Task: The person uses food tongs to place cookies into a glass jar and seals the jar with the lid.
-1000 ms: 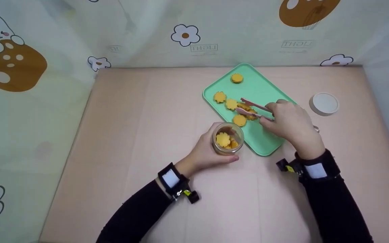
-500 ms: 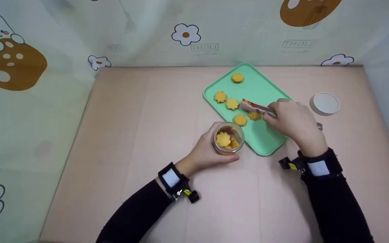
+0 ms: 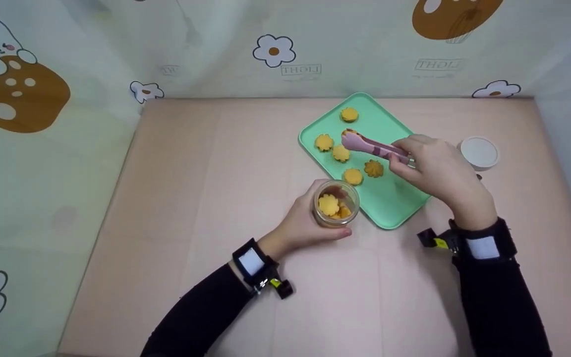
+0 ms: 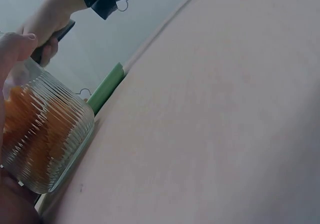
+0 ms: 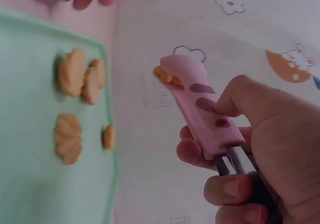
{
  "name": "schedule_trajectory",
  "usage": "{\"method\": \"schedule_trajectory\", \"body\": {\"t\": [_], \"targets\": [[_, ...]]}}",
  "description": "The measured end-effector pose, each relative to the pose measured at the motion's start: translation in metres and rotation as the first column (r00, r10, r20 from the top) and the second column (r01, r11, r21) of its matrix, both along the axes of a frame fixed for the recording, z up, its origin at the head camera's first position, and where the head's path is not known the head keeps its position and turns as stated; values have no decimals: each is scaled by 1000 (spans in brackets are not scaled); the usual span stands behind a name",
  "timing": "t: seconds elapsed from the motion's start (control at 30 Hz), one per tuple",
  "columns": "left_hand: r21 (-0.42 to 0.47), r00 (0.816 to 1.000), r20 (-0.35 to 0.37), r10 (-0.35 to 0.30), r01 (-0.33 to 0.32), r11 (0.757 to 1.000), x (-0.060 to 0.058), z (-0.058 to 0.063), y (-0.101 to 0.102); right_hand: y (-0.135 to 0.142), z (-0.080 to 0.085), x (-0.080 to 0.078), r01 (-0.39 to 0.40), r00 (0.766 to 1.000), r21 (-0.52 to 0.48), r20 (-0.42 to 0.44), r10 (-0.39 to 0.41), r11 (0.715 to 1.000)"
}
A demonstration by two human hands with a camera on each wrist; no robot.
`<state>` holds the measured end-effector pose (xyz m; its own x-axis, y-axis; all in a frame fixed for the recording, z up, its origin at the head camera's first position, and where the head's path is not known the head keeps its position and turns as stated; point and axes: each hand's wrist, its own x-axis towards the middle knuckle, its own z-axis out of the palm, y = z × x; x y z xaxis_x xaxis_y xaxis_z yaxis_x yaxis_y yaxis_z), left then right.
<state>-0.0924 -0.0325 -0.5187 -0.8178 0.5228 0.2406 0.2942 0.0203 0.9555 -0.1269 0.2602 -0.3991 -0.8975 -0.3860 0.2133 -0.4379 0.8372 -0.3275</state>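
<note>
Head view: Your right hand [image 3: 439,173] grips the pink tongs [image 3: 372,147] right of centre. A second ago the tips were spread around a cookie on the green tray [image 3: 394,208]; now they are pressed together on that cookie [image 3: 349,132] and have shifted toward the top of the frame. The swirled cookie [image 3: 373,168] is now fully exposed. Your left hand [image 3: 295,225], at centre, holds the glass jar [image 3: 336,223] with its mouth facing the camera; its position is unchanged. Cookies are inside. The white lid [image 3: 480,152] lies off the jar on the worktop [image 3: 191,198], at right.

Left wrist view: Your left hand holds the jar at the left edge. Several cookies show through its ribbed wall.

Right wrist view: Your fingers wrap the tongs' dark handle at lower right. The cookie's edge protrudes between the tips, clear of the tray. Judge the pick-up complete for this cookie, but not its transfer. Five others remain on the tray. Grip depth is not visible; a slip is possible.
</note>
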Motion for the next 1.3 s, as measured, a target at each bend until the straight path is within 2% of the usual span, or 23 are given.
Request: {"method": "schedule_trajectory", "body": {"t": [0.1, 0.23, 0.33, 0.47, 0.7, 1.07, 1.3], "targets": [[-3, 1000, -2, -1, 1, 1000, 0, 0, 0, 3, 9, 7, -108, 992, -34, -61, 106, 994], [-8, 1000, -5, -1, 1, 1000, 1, 2, 0, 5, 23, 19, -238, 965, -50, -129, 230, 970], [-23, 1000, 2, 7, -7, 1000, 1, 2, -1, 3, 35, 31, -293, 946, -54, -160, 282, 954], [-40, 1000, 19, 15, -14, 999, 2, 1, -2, 0, 49, 48, -339, 934, -55, -140, 329, 939], [-19, 1000, 29, 5, -5, 1000, 1, 2, -2, -7, 60, 65, -329, 942, -19, -78, 327, 944], [0, 1000, 19, 1, -1, 1000, 1, 2, -1, -19, 61, 72, -296, 955, 13, 12, 296, 955], [-1, 1000, -14, 1, -1, 1000, 0, 2, 0, -25, 60, 75, -299, 954, 24, -2, 299, 954]]}}
